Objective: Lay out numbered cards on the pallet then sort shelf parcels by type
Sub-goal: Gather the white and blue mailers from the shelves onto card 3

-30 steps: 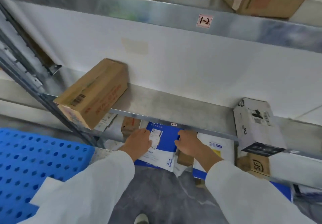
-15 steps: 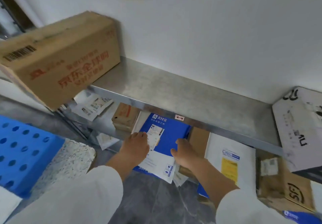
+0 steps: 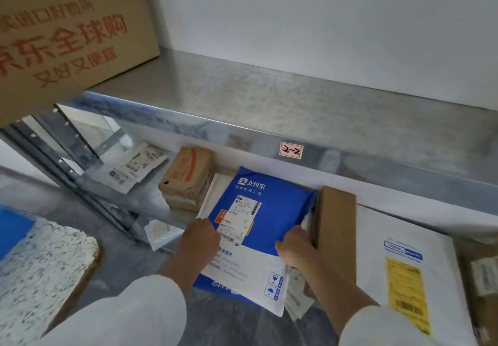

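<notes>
Both my left hand (image 3: pixel 199 241) and right hand (image 3: pixel 295 247) curl fingers (image 3: pixel 207 225) round the edges of the blue-and-white plastic mailer (image 3: pixel 265 212); I should draw it out level.

On the upper steel shelf (image 3: pixel 269 97), tagged 2-2 (image 3: pixel 291 150), a carton (image 3: pixel 67 35) at left; on the lower shelf (image 3: pixel 113 194), left to right, white mailer (image 3: pixel 134 166), brown packet (image 3: pixel 186 177), blue mailer (image 3: pixel 269 211), brown box (image 3: pixel 336 232), white parcel (image 3: pixel 404 264).

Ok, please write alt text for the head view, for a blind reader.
The left hand and right hand hold a flat blue and white mailer parcel by its sides on the lower metal shelf, between a small brown paper parcel and a brown cardboard box.
</notes>
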Available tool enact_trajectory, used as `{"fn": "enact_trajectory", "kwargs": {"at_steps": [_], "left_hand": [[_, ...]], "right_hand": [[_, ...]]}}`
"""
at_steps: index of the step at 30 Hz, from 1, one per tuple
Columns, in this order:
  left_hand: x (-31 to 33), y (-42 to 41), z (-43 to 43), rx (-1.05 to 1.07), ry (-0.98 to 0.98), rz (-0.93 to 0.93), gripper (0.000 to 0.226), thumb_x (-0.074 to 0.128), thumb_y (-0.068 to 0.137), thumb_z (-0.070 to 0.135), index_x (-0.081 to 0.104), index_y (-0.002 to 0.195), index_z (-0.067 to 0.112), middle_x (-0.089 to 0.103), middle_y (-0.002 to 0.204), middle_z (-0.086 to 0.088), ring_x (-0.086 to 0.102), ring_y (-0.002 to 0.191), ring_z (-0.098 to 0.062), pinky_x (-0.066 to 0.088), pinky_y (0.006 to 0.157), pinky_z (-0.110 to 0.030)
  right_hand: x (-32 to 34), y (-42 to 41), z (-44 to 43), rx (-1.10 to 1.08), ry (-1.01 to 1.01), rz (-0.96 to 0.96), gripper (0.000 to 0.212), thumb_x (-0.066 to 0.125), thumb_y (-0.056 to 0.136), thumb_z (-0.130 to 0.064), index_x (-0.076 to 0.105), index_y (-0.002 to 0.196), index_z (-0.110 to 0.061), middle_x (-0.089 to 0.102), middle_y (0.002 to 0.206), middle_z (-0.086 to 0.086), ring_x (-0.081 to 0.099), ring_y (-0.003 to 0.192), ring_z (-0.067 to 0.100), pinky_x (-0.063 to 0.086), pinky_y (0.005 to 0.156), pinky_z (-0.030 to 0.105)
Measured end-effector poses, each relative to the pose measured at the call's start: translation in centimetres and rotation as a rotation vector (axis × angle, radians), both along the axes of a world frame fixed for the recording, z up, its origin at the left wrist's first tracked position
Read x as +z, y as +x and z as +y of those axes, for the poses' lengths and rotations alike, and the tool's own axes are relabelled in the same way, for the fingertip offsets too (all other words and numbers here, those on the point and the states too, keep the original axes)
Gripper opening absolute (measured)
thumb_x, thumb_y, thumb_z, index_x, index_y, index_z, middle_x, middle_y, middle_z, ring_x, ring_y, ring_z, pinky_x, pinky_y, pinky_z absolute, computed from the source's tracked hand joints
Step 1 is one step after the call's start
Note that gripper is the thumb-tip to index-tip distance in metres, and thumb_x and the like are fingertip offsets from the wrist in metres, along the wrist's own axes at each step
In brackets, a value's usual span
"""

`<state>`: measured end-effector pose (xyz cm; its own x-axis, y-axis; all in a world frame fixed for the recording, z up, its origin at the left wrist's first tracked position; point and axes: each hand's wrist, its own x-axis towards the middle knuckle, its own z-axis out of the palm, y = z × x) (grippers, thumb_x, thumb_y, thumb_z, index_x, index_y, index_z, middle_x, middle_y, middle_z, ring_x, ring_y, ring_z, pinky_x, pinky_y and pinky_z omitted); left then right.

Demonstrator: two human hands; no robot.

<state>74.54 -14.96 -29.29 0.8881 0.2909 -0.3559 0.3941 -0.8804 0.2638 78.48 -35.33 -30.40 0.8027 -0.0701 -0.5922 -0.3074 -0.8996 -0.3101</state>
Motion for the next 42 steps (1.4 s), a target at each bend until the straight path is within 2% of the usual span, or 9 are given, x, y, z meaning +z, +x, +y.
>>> {"fn": "enact_trajectory", "kwargs": {"at_steps": [6, 14, 18, 25, 28, 33, 36, 38, 42], "left_hand": [[-3.2, 0.2, -1.0, 0.146, 0.143, 0.016, 0.05, 0.033, 0.1, 0.041, 0.037, 0.131, 0.001, 0.047, 0.129, -0.014, 0.051, 0.115, -0.027, 0.042, 0.099, -0.036], [-2.6, 1.5, -1.0, 0.459, -0.101, 0.031, 0.049, 0.041, 0.1, 0.039, 0.049, 0.124, -0.003, 0.052, 0.124, -0.021, 0.052, 0.113, -0.034, 0.043, 0.092, -0.041], [-1.2, 1.0, -0.3, 0.537, -0.289, -0.053, 0.035, 0.045, 0.101, 0.03, 0.055, 0.114, -0.001, 0.062, 0.112, -0.019, 0.058, 0.091, -0.03, 0.045, 0.072, -0.037], [-0.3, -2.0, -0.3, 0.718, -0.478, -0.013, 0.021, 0.051, 0.096, 0.014, 0.059, 0.103, -0.005, 0.055, 0.079, -0.011, 0.046, 0.056, -0.014, 0.034, 0.045, -0.023], [0.0, -3.5, -0.1, 0.724, -0.467, -0.007, 0.023, 0.05, 0.095, 0.012, 0.053, 0.075, 0.003, 0.05, 0.067, -0.007, 0.046, 0.056, -0.015, 0.039, 0.054, -0.026], [0.3, -4.9, 0.2, 0.796, -0.616, -0.03, 0.024, 0.051, 0.094, 0.011, 0.053, 0.07, 0.009, 0.064, 0.086, -0.018, 0.064, 0.082, -0.031, 0.055, 0.082, -0.042], [1.3, -5.5, 0.2, 0.874, -0.745, 0.012, 0.029, 0.048, 0.096, 0.012, 0.046, 0.067, 0.013, 0.055, 0.076, -0.01, 0.055, 0.067, -0.021, 0.05, 0.061, -0.03], [2.2, -6.0, 0.2, 0.937, -0.848, 0.033, 0.023, 0.05, 0.096, 0.015, 0.05, 0.074, 0.008, 0.051, 0.073, -0.008, 0.048, 0.063, -0.018, 0.046, 0.058, -0.027], [4.3, -7.9, 1.1, 0.895, -1.098, 0.09, 0.013, 0.055, 0.093, 0.007, 0.065, 0.097, 0.0, 0.063, 0.085, -0.011, 0.054, 0.081, -0.025, 0.047, 0.083, -0.042]], "right_hand": [[-1.3, -0.1, 1.1, -0.023, 0.086, -0.12, 0.073, 0.04, 0.1, -0.035, -0.003, 0.152, -0.007, 0.025, 0.147, 0.013, 0.034, 0.132, 0.03, 0.035, 0.104, 0.037], [-0.8, -1.2, 1.4, -0.262, 0.242, -0.006, 0.09, 0.055, 0.092, -0.046, -0.011, 0.152, -0.032, 0.027, 0.146, 0.015, 0.041, 0.129, 0.033, 0.045, 0.098, 0.04], [-0.7, -1.9, 1.9, -0.425, 0.375, -0.05, 0.077, 0.056, 0.093, -0.04, 0.007, 0.152, -0.031, 0.039, 0.144, 0.01, 0.053, 0.118, 0.03, 0.049, 0.082, 0.033], [-0.2, -3.1, 1.6, -0.455, 0.429, 0.017, 0.078, 0.063, 0.085, -0.04, 0.016, 0.147, -0.04, 0.05, 0.133, 0.009, 0.058, 0.106, 0.028, 0.054, 0.088, 0.045], [0.5, -4.5, 1.9, -0.475, 0.484, 0.045, 0.079, 0.065, 0.088, -0.034, 0.016, 0.148, -0.035, 0.046, 0.138, 0.008, 0.058, 0.108, 0.028, 0.054, 0.088, 0.042], [0.9, -7.3, 3.0, -0.633, 0.574, -0.057, 0.076, 0.068, 0.084, -0.041, 0.024, 0.145, -0.027, 0.049, 0.138, 0.0, 0.053, 0.12, 0.028, 0.047, 0.1, 0.048], [-1.9, -8.0, 2.9, -0.66, 0.562, -0.018, 0.108, 0.062, 0.048, -0.08, 0.023, 0.14, -0.037, 0.047, 0.137, -0.003, 0.044, 0.125, 0.03, 0.039, 0.104, 0.053], [-1.4, -8.4, 2.7, -0.679, 0.589, 0.041, 0.122, 0.062, 0.036, -0.088, 0.026, 0.14, -0.034, 0.047, 0.137, -0.002, 0.044, 0.127, 0.029, 0.039, 0.105, 0.052], [2.7, -10.2, 2.7, -0.816, 0.674, 0.172, 0.109, 0.068, 0.069, -0.068, 0.017, 0.148, -0.014, 0.042, 0.143, 0.005, 0.044, 0.129, 0.029, 0.038, 0.107, 0.045]]}}
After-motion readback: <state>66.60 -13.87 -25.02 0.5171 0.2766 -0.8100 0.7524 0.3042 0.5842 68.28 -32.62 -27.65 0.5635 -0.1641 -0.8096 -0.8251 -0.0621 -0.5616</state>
